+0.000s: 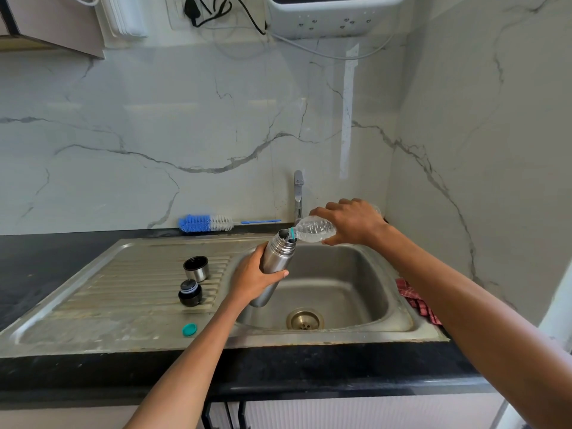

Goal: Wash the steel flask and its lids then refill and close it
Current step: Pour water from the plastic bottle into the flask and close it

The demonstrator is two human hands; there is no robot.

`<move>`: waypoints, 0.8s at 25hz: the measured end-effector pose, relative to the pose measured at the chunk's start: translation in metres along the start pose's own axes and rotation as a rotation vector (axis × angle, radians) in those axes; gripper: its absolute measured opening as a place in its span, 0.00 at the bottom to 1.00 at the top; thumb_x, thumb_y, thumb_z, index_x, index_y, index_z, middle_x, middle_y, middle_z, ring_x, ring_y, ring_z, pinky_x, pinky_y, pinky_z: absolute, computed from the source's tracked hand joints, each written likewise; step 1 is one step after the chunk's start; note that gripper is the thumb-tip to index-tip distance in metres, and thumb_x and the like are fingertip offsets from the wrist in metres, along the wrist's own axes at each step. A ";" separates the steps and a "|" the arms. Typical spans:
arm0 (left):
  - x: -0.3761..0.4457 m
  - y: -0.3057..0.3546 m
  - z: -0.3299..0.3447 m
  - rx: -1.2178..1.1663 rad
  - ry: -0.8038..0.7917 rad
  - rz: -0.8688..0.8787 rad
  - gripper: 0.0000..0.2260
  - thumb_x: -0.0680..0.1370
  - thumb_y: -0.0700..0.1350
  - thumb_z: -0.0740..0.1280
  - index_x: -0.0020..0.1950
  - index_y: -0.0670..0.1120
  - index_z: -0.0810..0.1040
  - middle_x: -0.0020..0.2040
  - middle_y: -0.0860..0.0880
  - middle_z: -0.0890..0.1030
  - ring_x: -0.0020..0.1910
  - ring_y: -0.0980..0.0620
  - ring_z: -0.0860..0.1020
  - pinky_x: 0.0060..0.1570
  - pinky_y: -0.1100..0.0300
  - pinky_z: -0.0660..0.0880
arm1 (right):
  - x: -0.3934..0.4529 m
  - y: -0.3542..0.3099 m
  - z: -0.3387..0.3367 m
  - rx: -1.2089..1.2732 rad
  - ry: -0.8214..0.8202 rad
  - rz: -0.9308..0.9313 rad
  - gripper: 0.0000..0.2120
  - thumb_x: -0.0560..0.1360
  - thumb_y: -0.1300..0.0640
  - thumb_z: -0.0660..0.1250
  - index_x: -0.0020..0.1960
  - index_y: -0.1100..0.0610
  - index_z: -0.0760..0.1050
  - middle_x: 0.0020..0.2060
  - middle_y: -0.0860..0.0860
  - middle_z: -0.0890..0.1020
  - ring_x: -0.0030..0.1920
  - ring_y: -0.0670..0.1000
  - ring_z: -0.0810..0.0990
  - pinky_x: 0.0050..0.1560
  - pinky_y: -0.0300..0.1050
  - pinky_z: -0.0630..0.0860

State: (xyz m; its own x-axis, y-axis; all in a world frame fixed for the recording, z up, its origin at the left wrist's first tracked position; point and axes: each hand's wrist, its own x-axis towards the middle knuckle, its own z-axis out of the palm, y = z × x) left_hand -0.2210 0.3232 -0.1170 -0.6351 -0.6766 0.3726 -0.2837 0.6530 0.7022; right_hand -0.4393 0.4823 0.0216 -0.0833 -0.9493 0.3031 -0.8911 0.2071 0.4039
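Flask (pixel 272 267) gripped by left hand (pixel 250 281); right hand (pixel 353 222) tips plastic bottle (pixel 315 230) into its mouth

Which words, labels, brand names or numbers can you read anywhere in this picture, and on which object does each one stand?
None can be read.
Plastic bottle: clear, no label visible.
Steel flask: plain metal, no marking visible.
Tap: a small mark near the top, too blurred to read.

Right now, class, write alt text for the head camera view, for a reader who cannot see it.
Over a steel sink, the left hand grips an open steel flask while the right hand tips a plastic bottle into its mouth. Two lids and a teal cap sit on the drainboard.
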 end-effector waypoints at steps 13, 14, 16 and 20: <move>-0.001 -0.009 0.005 -0.087 0.017 -0.003 0.37 0.68 0.55 0.81 0.73 0.55 0.70 0.66 0.55 0.79 0.61 0.53 0.79 0.62 0.50 0.78 | 0.002 -0.005 0.001 -0.027 0.024 -0.028 0.36 0.75 0.32 0.66 0.78 0.41 0.58 0.62 0.48 0.79 0.59 0.56 0.79 0.56 0.51 0.75; -0.002 -0.010 0.005 -0.090 0.018 -0.006 0.37 0.68 0.55 0.82 0.73 0.55 0.70 0.66 0.55 0.79 0.61 0.53 0.79 0.62 0.50 0.78 | 0.003 -0.006 0.001 -0.031 0.025 -0.031 0.36 0.75 0.32 0.66 0.78 0.41 0.58 0.62 0.48 0.79 0.59 0.56 0.79 0.56 0.51 0.75; -0.003 -0.010 0.006 -0.097 0.021 -0.008 0.37 0.68 0.55 0.82 0.73 0.55 0.70 0.66 0.55 0.79 0.61 0.53 0.79 0.62 0.50 0.78 | 0.003 -0.006 0.000 -0.036 0.023 -0.032 0.36 0.74 0.31 0.66 0.78 0.41 0.58 0.62 0.48 0.79 0.59 0.56 0.79 0.57 0.51 0.75; -0.003 -0.010 0.005 -0.112 0.029 -0.008 0.37 0.68 0.54 0.82 0.73 0.55 0.70 0.66 0.55 0.79 0.61 0.54 0.79 0.62 0.50 0.78 | 0.004 -0.007 -0.003 -0.040 0.033 -0.032 0.36 0.75 0.31 0.65 0.78 0.40 0.58 0.62 0.48 0.79 0.59 0.56 0.79 0.58 0.51 0.75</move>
State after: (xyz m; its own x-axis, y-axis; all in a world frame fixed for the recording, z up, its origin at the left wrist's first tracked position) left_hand -0.2198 0.3208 -0.1285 -0.6115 -0.6921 0.3835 -0.2050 0.6067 0.7680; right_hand -0.4314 0.4781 0.0226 -0.0401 -0.9475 0.3174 -0.8742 0.1871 0.4481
